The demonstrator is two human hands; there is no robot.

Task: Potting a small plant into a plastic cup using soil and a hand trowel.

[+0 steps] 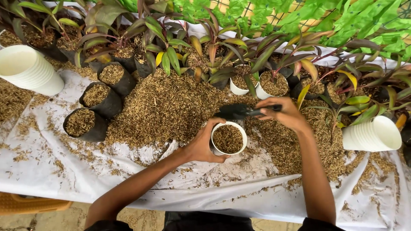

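You are mid-fill, by the look of it: the white pot (229,138) sits near the middle of the desk (64,175), holding dry husk not quite up to its rim. Your left hand (202,146) is curled around the pot's left side, steadying it. Your right hand (286,113) is closed on the handle of a black scoop (236,111), its blade just above the pot's far edge. The next scoop likely calls for dipping into the husk pile (171,105) just beyond.
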